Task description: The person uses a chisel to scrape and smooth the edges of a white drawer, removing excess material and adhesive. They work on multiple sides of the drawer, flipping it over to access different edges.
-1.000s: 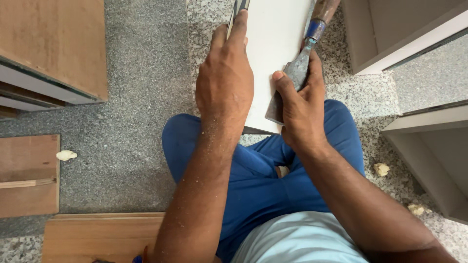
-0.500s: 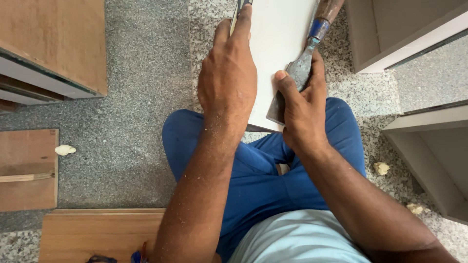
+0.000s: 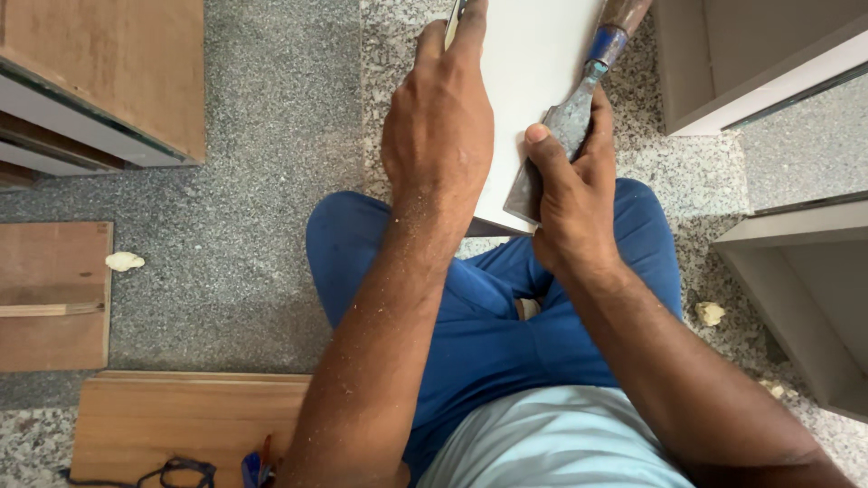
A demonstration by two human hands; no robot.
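A white board [image 3: 533, 81] rests on my knees, its near end at my lap. My left hand [image 3: 438, 126] lies over its left edge, fingers stretched along it beside a thin metal strip [image 3: 452, 14]. My right hand [image 3: 570, 181] grips the wide steel blade of a chisel [image 3: 561, 126], whose blue collar and brown handle point up and away. The blade's flat end lies on the board's near right corner. I sit on the floor in blue trousers [image 3: 488, 307] and a light shirt.
Brown wooden panels lie at the left [image 3: 54, 298] and near left [image 3: 181, 420], with a black cord on the latter. A wood-topped cabinet part [image 3: 108, 72] stands at the upper left. Grey cabinet boxes [image 3: 796, 280] stand at the right. Small pale scraps [image 3: 124, 261] dot the speckled floor.
Both hands and the chisel keep their hold on the board; the view has shifted slightly, and the hands sit a little higher in the picture.
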